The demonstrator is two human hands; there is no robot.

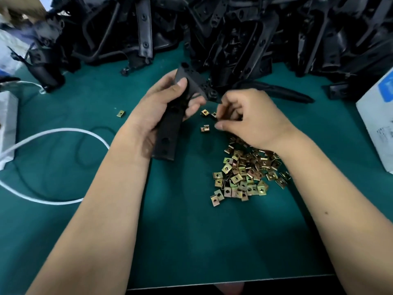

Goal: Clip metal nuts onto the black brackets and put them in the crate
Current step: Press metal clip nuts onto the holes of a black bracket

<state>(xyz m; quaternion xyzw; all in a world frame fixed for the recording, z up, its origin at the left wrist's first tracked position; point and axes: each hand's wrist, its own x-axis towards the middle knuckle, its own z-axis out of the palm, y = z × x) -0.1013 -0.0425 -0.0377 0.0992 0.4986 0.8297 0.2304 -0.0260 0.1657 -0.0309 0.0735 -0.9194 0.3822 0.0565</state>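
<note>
My left hand (161, 103) grips a long black bracket (170, 133) around its bend, its flat arm pointing toward me above the green mat. My right hand (248, 118) hovers just right of the bracket with fingers curled; whether a nut sits inside them is hidden. A pile of brass-coloured metal nuts (246, 173) lies under and in front of my right wrist. Three loose nuts rest near my fingertips: one (204, 112), another (205, 127), and a stray nut (120, 113) farther left. No crate is in view.
A big heap of black brackets (234, 33) fills the back of the green mat (191, 231). A white cable (63, 133) and a black cable loop on the left. A white box (378, 116) stands at the right edge, another white item (7, 116) at the left.
</note>
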